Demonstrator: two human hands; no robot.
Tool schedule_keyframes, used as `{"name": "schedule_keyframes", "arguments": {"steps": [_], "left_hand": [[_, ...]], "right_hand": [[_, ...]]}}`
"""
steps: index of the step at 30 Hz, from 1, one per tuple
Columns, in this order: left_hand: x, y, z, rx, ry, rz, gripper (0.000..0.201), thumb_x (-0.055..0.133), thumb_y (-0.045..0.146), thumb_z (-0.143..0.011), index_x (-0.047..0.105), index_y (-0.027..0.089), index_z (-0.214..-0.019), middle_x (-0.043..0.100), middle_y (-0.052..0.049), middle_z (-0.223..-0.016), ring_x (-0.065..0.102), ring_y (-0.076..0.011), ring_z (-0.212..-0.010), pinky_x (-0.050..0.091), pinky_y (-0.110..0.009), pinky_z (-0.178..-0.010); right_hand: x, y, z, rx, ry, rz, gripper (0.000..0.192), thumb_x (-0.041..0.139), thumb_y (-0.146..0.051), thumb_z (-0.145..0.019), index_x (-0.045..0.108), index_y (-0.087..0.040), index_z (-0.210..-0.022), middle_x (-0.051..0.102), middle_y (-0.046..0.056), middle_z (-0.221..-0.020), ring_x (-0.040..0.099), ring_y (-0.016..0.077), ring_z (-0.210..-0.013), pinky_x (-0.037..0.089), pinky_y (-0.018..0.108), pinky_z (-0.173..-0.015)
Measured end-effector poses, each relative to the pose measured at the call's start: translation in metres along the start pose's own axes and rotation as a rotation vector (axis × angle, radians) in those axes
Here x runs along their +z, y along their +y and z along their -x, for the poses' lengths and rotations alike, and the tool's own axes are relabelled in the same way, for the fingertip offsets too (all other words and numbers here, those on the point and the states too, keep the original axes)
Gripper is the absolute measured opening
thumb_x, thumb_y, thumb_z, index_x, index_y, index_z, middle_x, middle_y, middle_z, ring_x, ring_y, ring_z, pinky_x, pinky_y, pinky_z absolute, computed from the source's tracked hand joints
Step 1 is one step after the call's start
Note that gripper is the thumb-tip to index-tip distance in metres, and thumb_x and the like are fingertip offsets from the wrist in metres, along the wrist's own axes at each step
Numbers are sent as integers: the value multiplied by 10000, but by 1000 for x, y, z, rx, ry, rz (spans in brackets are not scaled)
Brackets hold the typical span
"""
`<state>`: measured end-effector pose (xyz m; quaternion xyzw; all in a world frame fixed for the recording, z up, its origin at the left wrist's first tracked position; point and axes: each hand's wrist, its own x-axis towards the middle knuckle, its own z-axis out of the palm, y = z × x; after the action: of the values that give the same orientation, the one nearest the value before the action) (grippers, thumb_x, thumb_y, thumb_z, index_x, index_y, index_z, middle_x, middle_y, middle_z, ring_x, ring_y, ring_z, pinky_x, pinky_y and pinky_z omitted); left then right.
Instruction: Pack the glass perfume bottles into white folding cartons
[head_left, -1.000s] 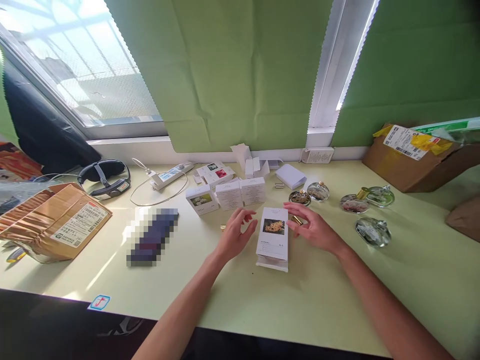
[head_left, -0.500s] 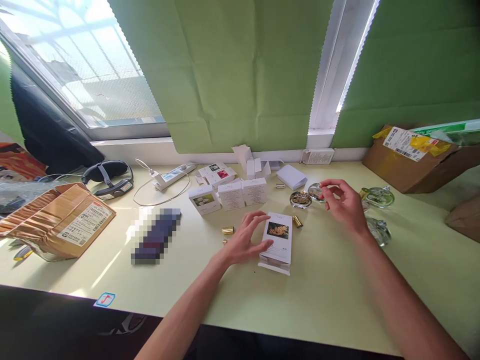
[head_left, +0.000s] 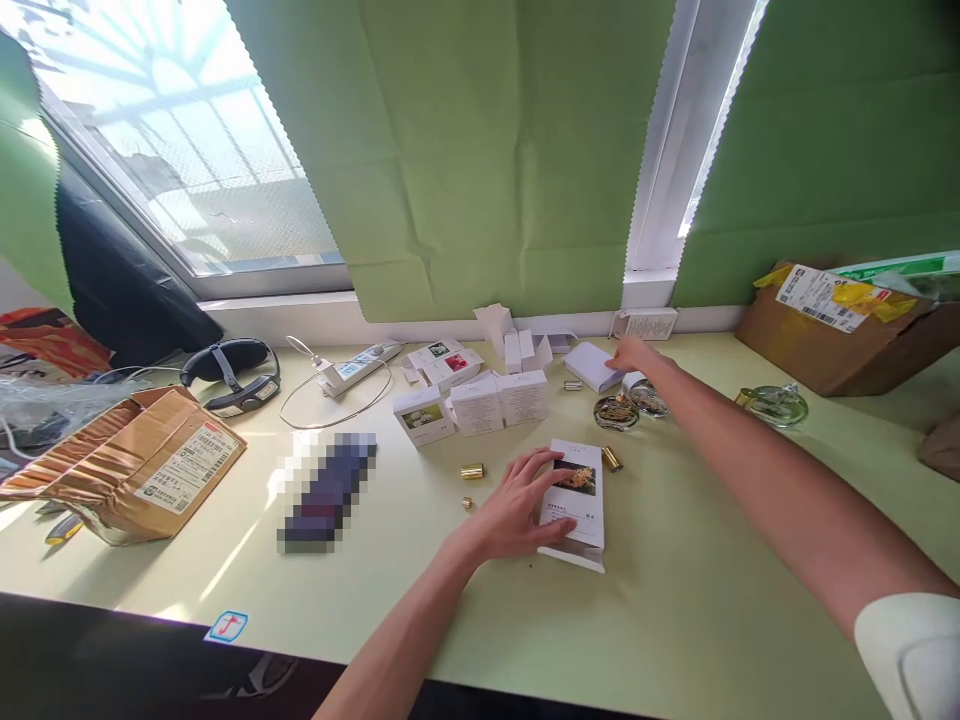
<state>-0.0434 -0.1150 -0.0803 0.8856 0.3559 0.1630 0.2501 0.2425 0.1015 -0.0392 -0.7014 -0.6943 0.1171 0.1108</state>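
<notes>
My left hand (head_left: 525, 505) lies with fingers spread over a white box (head_left: 589, 515) that has an orange flower picture and an open flap at its near end. My right hand (head_left: 634, 358) reaches to the back, its fingers closed on the right corner of a flat, plain white box (head_left: 592, 367); the grip is partly hidden. Below that hand sit two round glass bottles, one with a dark patterned look (head_left: 616, 412) and one clear bottle (head_left: 649, 398). A gold cylindrical cap (head_left: 612, 458) lies beside the flower box, with another gold cap (head_left: 472, 471) to the left.
Several white boxes (head_left: 477, 408) stand in the middle, near a power strip (head_left: 360, 368). Another glass bottle (head_left: 778, 404) lies right of my forearm. Cardboard boxes stand at left (head_left: 176, 470) and right (head_left: 847, 325). A headset (head_left: 232, 378) and a pixelated dark object (head_left: 330, 495) lie at left.
My right hand has moved from above the clear bottle to the back left, onto the flat white box. My left hand stays on the flower box. The view has shifted slightly.
</notes>
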Motion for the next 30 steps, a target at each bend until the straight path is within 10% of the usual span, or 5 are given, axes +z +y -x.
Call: {"name": "schedule_keyframes", "arguments": {"steps": [9,17,23,30], "left_hand": [[-3,4,0,114,-16,112,833,770,527,-742,399,324,-1460,334,-88,-1576,242,-327,-1489,236,-525,-1215],[-33,11,-40,11,419,497,584,586,430,-938,336,282,-1445,509,-107,-1413,545,-212,-1246,472,-397,-1046],[-35,15,-49,-54,200,282,684,620,550,-874,376,244,-1434,514,-134,-1390,525,-265,-1250,469,-454,-1037],[-5,20,13,167,-105,-41,824,783,456,-756,395,338,-1473,321,-107,-1583,274,-357,-1472,355,-544,-1147]], "right_hand": [[-26,9,21,49,46,-628,341,605,-341,-948,597,-159,-1236,626,93,-1225,642,214,-1031,552,426,-862],[-23,2,136,-261,64,-1148,331,712,-554,-794,604,-245,-840,690,9,-1100,652,197,-1040,555,416,-922],[8,6,188,-257,47,-1172,354,766,-532,-747,607,-217,-723,685,54,-1192,633,227,-1105,520,373,-954],[-53,64,171,-36,488,-1015,313,679,-524,-834,573,-239,-911,668,68,-1073,645,166,-880,560,310,-727]]}}
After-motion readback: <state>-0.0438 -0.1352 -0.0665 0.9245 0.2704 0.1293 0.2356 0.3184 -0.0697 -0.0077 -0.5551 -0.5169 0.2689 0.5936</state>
